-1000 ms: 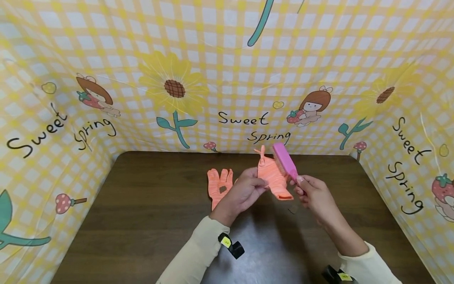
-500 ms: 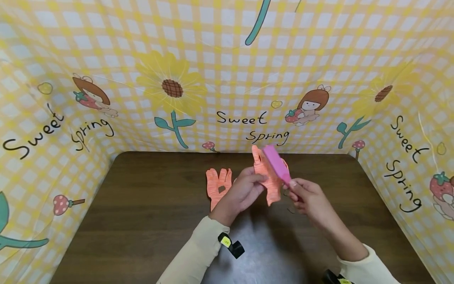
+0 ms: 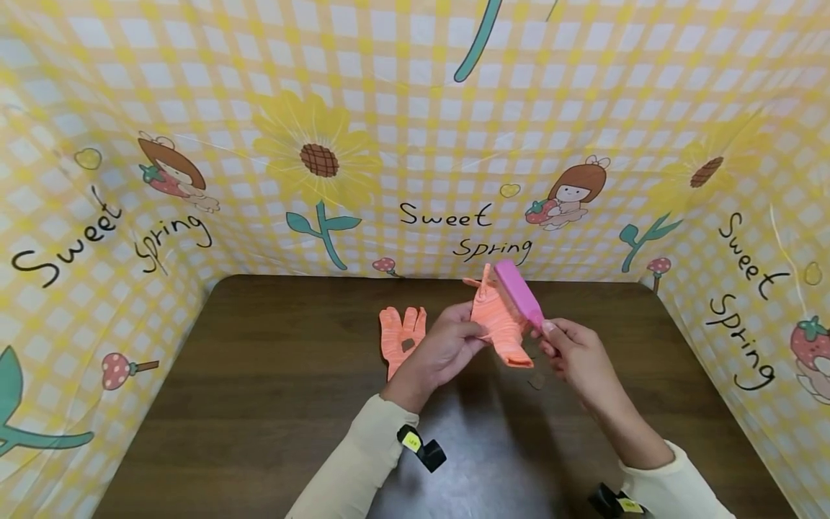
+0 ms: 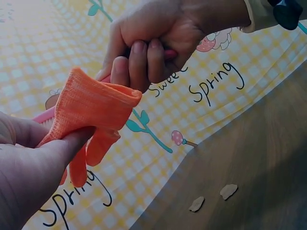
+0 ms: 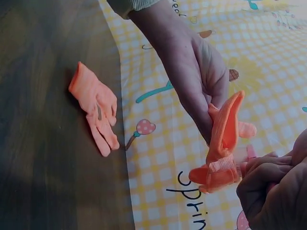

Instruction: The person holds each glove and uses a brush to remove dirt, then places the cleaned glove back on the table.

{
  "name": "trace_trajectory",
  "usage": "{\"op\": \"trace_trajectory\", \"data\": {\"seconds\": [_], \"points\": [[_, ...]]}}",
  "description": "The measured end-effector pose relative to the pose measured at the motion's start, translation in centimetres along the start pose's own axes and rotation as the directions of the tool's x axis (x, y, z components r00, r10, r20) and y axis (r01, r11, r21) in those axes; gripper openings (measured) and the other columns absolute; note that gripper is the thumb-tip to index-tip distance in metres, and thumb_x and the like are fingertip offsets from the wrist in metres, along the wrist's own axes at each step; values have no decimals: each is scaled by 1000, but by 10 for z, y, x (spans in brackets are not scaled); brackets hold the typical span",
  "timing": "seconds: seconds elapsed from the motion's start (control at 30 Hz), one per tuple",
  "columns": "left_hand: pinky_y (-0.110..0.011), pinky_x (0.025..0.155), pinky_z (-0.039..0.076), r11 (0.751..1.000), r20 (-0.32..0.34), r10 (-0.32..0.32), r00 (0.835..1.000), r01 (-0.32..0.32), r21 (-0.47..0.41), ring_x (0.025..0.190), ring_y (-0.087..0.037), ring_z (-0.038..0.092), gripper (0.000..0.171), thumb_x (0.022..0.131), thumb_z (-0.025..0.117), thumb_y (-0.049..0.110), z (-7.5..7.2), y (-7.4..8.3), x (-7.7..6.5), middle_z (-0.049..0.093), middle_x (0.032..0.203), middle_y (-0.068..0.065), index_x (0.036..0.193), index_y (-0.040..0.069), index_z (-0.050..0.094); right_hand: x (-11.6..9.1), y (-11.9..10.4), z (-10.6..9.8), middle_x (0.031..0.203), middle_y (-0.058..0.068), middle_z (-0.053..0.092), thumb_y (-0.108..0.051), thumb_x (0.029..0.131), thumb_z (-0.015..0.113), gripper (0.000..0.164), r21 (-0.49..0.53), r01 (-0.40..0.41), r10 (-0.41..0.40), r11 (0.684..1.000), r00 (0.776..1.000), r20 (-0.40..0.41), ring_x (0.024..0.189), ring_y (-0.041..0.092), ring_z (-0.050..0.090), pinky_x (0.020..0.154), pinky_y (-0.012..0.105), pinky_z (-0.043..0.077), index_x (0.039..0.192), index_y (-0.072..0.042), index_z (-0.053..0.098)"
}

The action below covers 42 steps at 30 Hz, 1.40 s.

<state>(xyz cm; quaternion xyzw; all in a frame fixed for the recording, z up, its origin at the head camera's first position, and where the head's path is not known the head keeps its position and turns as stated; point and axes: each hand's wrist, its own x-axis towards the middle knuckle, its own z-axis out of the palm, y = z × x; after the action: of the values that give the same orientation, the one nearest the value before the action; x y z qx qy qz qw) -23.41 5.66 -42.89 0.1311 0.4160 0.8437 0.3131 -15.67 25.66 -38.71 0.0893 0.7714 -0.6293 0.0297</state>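
An orange knitted glove [image 3: 498,321] is held up above the table, pinched at its side between the thumb and fingers of my left hand [image 3: 447,346]. Its open cuff points down toward me in the head view. My right hand [image 3: 580,357] grips the handle of a pink brush [image 3: 517,292]. The bristle side faces the glove's right edge and seems to touch it; part of the bristles is hidden. A second orange glove [image 3: 392,339] lies flat on the table behind my left forearm, with a dark patch on it.
The dark wooden table [image 3: 272,404] is enclosed by a yellow checked cloth [image 3: 441,144] at the back and sides. Small pale scraps [image 4: 229,191] lie on the tabletop under the hands. Each wrist wears a black camera strap [image 3: 423,448].
Half a second ago the brush lay across the glove's face, further left. Now it is back at the right edge, and the glove has turned with its cuff toward the right.
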Motion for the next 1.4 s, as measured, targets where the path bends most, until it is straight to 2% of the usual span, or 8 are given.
{"op": "trace_trajectory", "data": {"seconds": [0.17, 0.27, 0.5, 0.6, 0.87, 1.13, 1.27, 1.4], "points": [[-42, 118, 36, 1000, 5, 25, 1000, -25, 10, 135, -22, 43, 58, 95, 33, -16, -3, -1, -1, 38, 157, -21, 153, -10, 31, 5, 3, -19, 71, -5, 47, -23, 110, 42, 30, 71, 35, -29, 997, 996, -79, 55, 3, 38, 44, 17, 32, 98, -3, 60], [-44, 120, 34, 999, -19, 47, 999, -47, 1, 136, -22, 42, 56, 96, 32, -15, -6, -1, -1, 38, 156, -21, 151, -10, 32, 4, 3, -29, 71, -6, 47, -24, 111, 42, 30, 138, 56, -44, 989, 996, -83, 56, 1, 37, 44, 16, 28, 95, -7, 61], [-48, 124, 28, 998, -6, 50, 999, -50, -37, 146, -28, 38, 53, 98, 33, -14, 0, -2, 5, 37, 158, -22, 151, -11, 32, -5, -1, -9, 71, -5, 46, -28, 110, 44, 29, 169, 15, -42, 985, 986, 159, 51, 2, 33, 43, 21, 21, 99, -6, 61], [-49, 124, 28, 998, -3, 51, 999, -51, -39, 148, -29, 36, 55, 98, 34, -14, 5, -2, 7, 37, 160, -21, 153, -9, 32, -7, -1, 2, 72, -4, 45, -27, 111, 42, 30, 134, -1, -27, 991, 978, 206, 52, 3, 31, 43, 21, 22, 102, -3, 58], [-51, 122, 29, 1000, -18, 18, 1000, -18, -5, 150, -34, 35, 57, 98, 34, -14, 4, -1, 1, 36, 162, -22, 155, -9, 30, 0, 0, 3, 71, -4, 45, -25, 110, 43, 30, 64, -15, 12, 998, 999, 48, 53, 4, 32, 46, 18, 27, 99, -3, 59], [-50, 124, 28, 999, 0, 37, 999, -37, 7, 141, -25, 39, 55, 97, 32, -15, -2, 5, -4, 36, 159, -23, 152, -12, 30, 11, 7, -25, 68, -7, 45, -24, 111, 39, 32, 138, 28, -16, 990, 996, -84, 54, 1, 37, 44, 16, 29, 92, -9, 61], [-50, 123, 28, 998, -29, 56, 998, -56, -2, 137, -23, 42, 51, 98, 31, -14, -4, 5, -2, 40, 153, -23, 149, -13, 32, 6, 5, -33, 68, -7, 45, -25, 111, 41, 32, 203, 23, -17, 979, 999, -32, 52, 1, 34, 43, 21, 20, 92, -10, 62], [-49, 124, 27, 998, -29, 49, 998, -50, -30, 144, -28, 39, 51, 99, 32, -14, 2, 2, 3, 39, 156, -24, 150, -13, 31, -4, -1, -17, 68, -6, 45, -25, 110, 42, 29, 190, 0, -17, 982, 996, 91, 51, 2, 33, 43, 22, 19, 96, -8, 61]]}}
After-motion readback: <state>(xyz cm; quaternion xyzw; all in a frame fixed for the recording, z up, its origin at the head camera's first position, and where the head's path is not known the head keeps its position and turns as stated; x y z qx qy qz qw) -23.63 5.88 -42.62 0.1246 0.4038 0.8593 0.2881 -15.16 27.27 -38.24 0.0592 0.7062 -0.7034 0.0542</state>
